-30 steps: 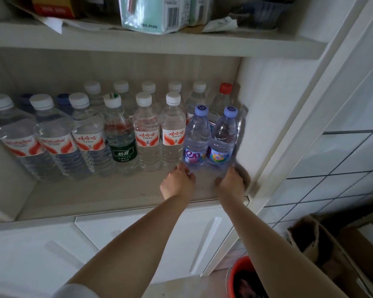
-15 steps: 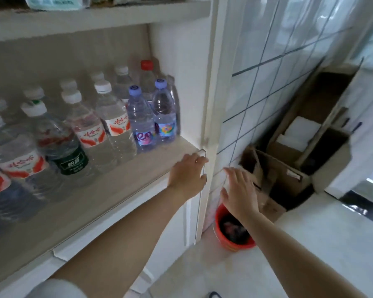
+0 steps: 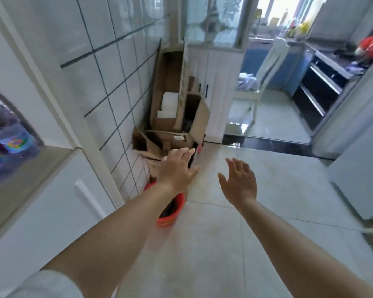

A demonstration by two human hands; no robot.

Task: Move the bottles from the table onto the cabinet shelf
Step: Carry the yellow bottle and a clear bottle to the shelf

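left hand (image 3: 177, 166) released, fingers straight | right hand (image 3: 239, 181) likewise, holding nothing | one blurred bottle (image 3: 7, 145) on cabinet shelf (image 3: 30, 168) at far left; table out of view | I expect full bottles heavy, slick plastic; take at mid-body.

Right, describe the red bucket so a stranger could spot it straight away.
Follow the white tiled wall down to the floor, just past the cabinet's corner. The red bucket stands there in front of the cardboard boxes, partly hidden by the left forearm. It is the only round, bright red thing among brown cartons.
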